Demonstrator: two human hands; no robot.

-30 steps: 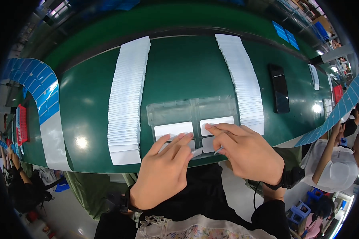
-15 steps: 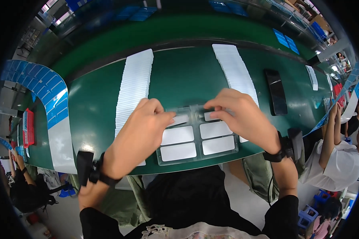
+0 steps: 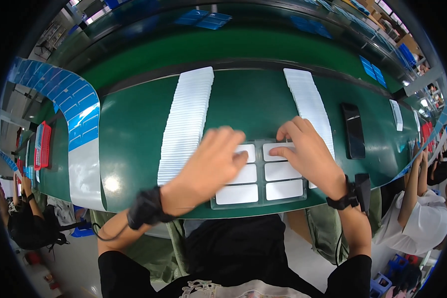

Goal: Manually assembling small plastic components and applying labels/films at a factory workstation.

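Observation:
A clear shallow tray [image 3: 261, 174] lies near the table's front edge, with white cards in two columns of three compartments. My left hand [image 3: 208, 161] is over the left column, slightly blurred, its fingers stretched out and partly hiding the cards there. Its thumb is by the far left card [image 3: 250, 153]. My right hand [image 3: 313, 154] is at the far right card [image 3: 272, 152], thumb and forefinger apart over it. Both far cards appear flat in their compartments. Long fanned rows of white cards run up the table, a left row [image 3: 186, 121] and a right row [image 3: 309, 94].
A black phone [image 3: 353, 131] lies right of the right card row. At the left a strip of blue-printed sheet [image 3: 82, 119] curves over the green table [image 3: 129, 134]. A red basket [image 3: 43, 144] stands beyond it. Other people work at both sides.
The two far cards, tilted at my fingers before, now lie in the tray. My left hand's fingers have straightened and my right hand has opened. The whole view has shifted a little.

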